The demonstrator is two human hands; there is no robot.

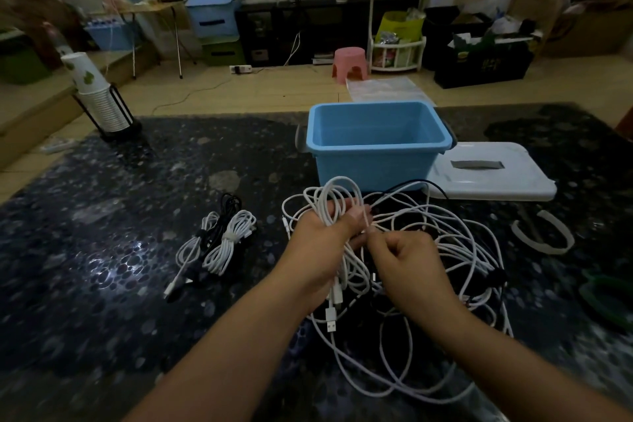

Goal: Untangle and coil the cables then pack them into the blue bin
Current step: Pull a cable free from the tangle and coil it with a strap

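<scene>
Both forearms are extended forward, left hand curled around looped strands, right hand held just beside it, fingertips pinched on one strand.

Dim, glare-spotted, edges blurred and warped.
</scene>
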